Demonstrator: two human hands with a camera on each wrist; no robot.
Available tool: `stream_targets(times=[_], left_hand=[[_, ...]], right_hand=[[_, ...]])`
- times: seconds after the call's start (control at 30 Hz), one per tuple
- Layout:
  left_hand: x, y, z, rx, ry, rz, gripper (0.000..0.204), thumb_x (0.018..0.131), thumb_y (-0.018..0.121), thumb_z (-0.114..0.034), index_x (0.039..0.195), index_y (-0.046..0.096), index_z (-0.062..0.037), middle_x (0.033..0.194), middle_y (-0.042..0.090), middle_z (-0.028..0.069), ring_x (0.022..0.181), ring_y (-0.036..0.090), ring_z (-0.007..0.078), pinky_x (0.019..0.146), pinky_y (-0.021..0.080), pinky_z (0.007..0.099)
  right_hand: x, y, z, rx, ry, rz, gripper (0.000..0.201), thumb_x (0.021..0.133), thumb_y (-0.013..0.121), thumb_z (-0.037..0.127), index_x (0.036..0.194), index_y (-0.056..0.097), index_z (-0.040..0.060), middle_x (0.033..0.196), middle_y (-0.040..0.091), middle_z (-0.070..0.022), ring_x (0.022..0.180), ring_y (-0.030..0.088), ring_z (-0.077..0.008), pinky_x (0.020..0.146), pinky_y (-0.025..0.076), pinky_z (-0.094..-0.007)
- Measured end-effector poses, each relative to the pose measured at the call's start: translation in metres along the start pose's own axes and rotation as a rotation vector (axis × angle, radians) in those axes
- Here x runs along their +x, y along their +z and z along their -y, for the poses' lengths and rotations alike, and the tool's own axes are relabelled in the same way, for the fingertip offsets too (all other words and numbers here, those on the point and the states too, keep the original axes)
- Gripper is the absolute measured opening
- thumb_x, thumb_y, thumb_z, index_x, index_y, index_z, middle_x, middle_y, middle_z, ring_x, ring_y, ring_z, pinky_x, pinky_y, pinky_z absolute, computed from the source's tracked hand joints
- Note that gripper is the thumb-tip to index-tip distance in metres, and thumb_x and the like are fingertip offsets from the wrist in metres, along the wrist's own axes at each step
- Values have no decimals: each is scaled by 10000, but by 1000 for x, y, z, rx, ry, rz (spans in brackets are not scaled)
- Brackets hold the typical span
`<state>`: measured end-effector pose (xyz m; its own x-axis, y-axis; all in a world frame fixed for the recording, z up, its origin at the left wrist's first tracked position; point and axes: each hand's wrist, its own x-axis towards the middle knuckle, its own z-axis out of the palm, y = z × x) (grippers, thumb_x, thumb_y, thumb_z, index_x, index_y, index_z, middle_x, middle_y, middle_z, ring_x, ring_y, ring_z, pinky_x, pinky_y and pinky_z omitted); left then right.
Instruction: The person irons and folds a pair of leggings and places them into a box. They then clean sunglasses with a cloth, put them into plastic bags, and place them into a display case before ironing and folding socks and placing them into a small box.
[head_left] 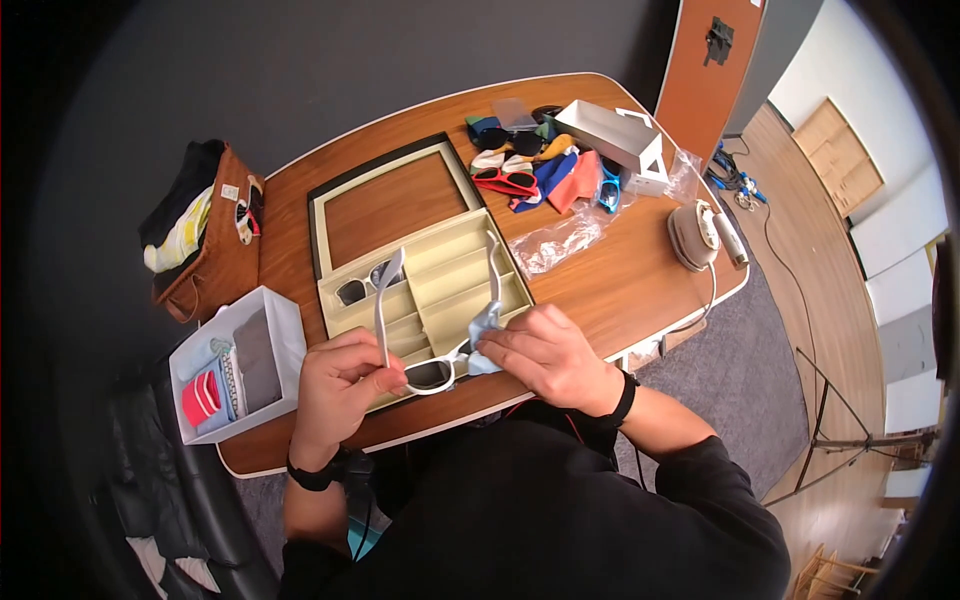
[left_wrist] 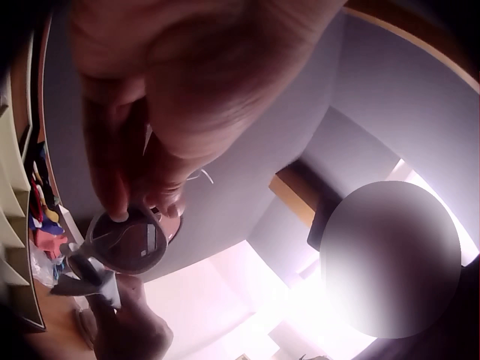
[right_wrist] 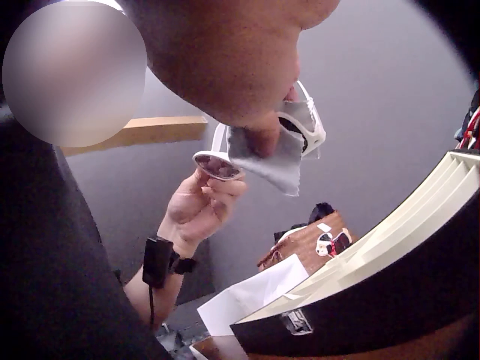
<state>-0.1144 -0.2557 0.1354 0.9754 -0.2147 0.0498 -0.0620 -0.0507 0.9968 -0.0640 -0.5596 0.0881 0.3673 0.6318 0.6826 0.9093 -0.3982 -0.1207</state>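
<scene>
Glasses (head_left: 431, 376) are pinched in your left hand (head_left: 345, 385), near the case (head_left: 445, 280). Your right hand (head_left: 553, 360) pinches a cloth (head_left: 485, 324) on their right side.

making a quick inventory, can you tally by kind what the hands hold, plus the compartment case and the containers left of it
White sunglasses: 1
Cloth: 1
Compartment case: 1
White box: 1
Brown container: 1
Total: 5
</scene>
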Motion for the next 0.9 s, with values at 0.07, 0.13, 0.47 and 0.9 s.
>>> stream_targets(times=[0.07,0.13,0.47,0.9], left_hand=[[1,-4,3,11,-5,5,43,906,759,131,942,746,113,951,656,92,811,728,166,739,615,273],[1,-7,8,26,-11,-2,42,909,756,130,946,744,113,960,668,97,807,729,170,746,619,276],[3,-19,22,80,1,-99,43,924,738,131,958,745,105,987,687,103,860,731,181,770,608,284],[23,1,29,34,145,-36,110,910,764,131,1008,772,83,1027,693,99,922,731,173,830,623,285]], right_hand=[[0,4,-2,29,-45,-28,412,830,674,162,1186,759,-27,1110,763,-96,908,652,-229,832,512,-355],[-3,1,0,25,-36,-11,454,838,672,154,1243,740,-40,1139,763,-119,942,671,-239,837,524,-364],[-71,-11,-56,-152,403,-180,403,764,726,-52,1162,735,17,1010,744,-137,858,693,-330,729,555,-420],[-13,-32,-54,494,708,-167,209,1009,719,67,1204,756,0,1148,748,-139,1005,682,-233,883,522,-311]])
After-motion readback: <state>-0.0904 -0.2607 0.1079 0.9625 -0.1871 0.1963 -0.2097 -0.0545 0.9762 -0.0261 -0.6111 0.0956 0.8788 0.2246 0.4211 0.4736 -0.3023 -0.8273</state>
